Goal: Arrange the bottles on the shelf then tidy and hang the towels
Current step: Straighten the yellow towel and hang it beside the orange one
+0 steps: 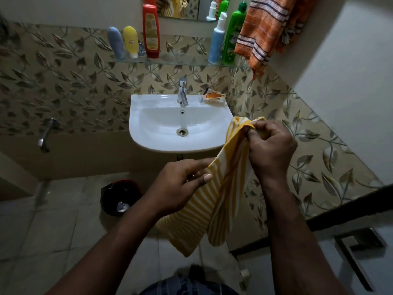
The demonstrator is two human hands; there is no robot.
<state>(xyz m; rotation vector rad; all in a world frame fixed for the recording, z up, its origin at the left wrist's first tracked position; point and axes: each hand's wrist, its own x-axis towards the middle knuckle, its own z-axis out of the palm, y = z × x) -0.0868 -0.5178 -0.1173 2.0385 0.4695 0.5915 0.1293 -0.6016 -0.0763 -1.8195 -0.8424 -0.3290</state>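
Observation:
A yellow and white striped towel (214, 201) hangs between my hands in front of the sink. My right hand (270, 145) grips its upper corner near the sink's right edge. My left hand (180, 186) pinches the towel's edge lower down and to the left. On the glass shelf (180, 61) stand a blue tube (116, 42), a yellow tube (130, 41), a red bottle (151, 28), a blue and white pump bottle (217, 39) and a green bottle (232, 37). An orange striped towel (263, 28) hangs at the upper right, beside the green bottle.
A white sink (140, 124) with a chrome tap (182, 91) is mounted below the shelf, a soap dish (212, 96) on its right corner. A black bin (119, 196) sits on the tiled floor. A wall tap (45, 135) sticks out at left. A mirror (180, 7) is above the shelf.

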